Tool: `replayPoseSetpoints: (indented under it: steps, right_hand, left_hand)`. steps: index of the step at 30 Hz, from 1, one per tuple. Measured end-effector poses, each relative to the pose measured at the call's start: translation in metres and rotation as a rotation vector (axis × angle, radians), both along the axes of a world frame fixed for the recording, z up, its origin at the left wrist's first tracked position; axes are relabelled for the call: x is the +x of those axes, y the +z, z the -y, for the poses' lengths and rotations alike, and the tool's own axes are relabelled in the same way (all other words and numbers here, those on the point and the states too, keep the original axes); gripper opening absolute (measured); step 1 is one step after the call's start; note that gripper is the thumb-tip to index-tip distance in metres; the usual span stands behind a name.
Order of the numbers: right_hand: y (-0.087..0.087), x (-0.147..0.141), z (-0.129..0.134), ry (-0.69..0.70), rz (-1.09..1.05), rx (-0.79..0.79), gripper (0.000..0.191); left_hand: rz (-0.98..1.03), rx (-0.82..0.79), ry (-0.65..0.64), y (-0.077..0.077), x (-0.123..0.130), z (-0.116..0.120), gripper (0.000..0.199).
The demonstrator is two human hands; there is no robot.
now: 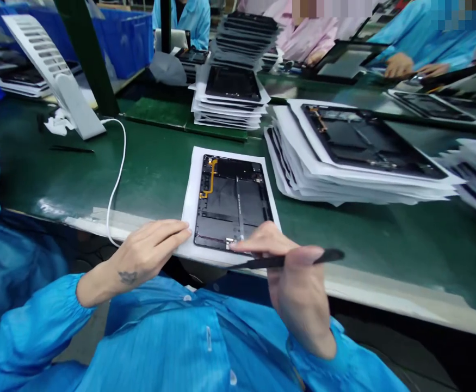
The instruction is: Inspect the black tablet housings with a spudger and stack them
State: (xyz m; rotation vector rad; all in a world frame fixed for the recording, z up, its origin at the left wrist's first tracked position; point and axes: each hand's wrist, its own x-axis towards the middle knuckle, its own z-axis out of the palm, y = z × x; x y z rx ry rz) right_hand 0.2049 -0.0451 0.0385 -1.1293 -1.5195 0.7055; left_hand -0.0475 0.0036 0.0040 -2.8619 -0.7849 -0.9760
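Smock: blue sleeves (29, 332) and chest fill the bottom of the view, closest to the camera.

Left hand (150, 253): open and relaxed, fingers together and extended, holding nothing; fingertips rest on the paper just beside the tablet's lower left corner. A small tattoo marks the wrist.

Right hand (298, 288): clenched around a black spudger (282, 261), whose end sticks out past the fingers to the right. The index finger (258, 245) stretches forward, touching the tablet's lower edge.

Tablet (229, 207): lying flat and face down, interior exposed, with an orange flex cable (209, 179) at upper left, centered on a white paper sheet (189, 207).

Bench edge: the paper's near edge overhangs the green bench (160, 179) front, just under both hands.

Open room: bare bench lies to the tablet's left, crossed by a white cable (117, 169), and to its right, before a tall paper-layered tablet stack (364, 163).
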Motion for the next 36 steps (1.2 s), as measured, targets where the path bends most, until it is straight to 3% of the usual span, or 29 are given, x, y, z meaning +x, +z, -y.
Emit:
replayPoseSetpoints:
  steps: [2, 5, 8, 14, 21, 26, 28, 33, 36]
  right_hand:
    - [-0.009, 0.001, 0.001, 0.015, 0.083, 0.105, 0.055]
    - [-0.026, 0.000, 0.006, 0.014, 0.241, 0.274, 0.017]
    - [-0.040, -0.005, 0.011, -0.017, 0.455, 0.391, 0.032]
    - [-0.055, -0.012, 0.012, -0.063, 0.589, 0.489, 0.029]
    - [-0.062, -0.010, 0.014, -0.172, 0.715, 0.490, 0.043]
    - [-0.055, 0.002, 0.024, -0.238, 0.692, 0.462, 0.048]
    - [-0.047, 0.004, 0.020, -0.194, 0.583, 0.412, 0.043]
    - [-0.026, -0.004, -0.012, -0.002, 0.232, 0.044, 0.016]
    - [-0.022, -0.009, -0.025, 0.065, 0.218, 0.017, 0.015]
  left_hand:
    - [-0.014, 0.058, -0.017, 0.001, 0.005, -0.002, 0.029]
    - [-0.059, 0.099, -0.034, 0.000, 0.010, -0.006, 0.027]
    - [-0.099, 0.130, -0.034, 0.001, 0.014, -0.009, 0.028]
    - [-0.118, 0.208, -0.075, 0.001, 0.019, -0.011, 0.028]
    - [-0.087, 0.168, -0.036, 0.000, 0.022, -0.008, 0.029]
    - [-0.120, 0.186, -0.017, 0.003, 0.025, -0.002, 0.031]
    - [-0.163, 0.216, -0.001, 0.003, 0.028, 0.000, 0.031]
    - [-0.227, 0.252, 0.055, 0.001, 0.035, 0.006, 0.034]
    - [-0.255, 0.269, 0.077, 0.001, 0.037, 0.008, 0.035]
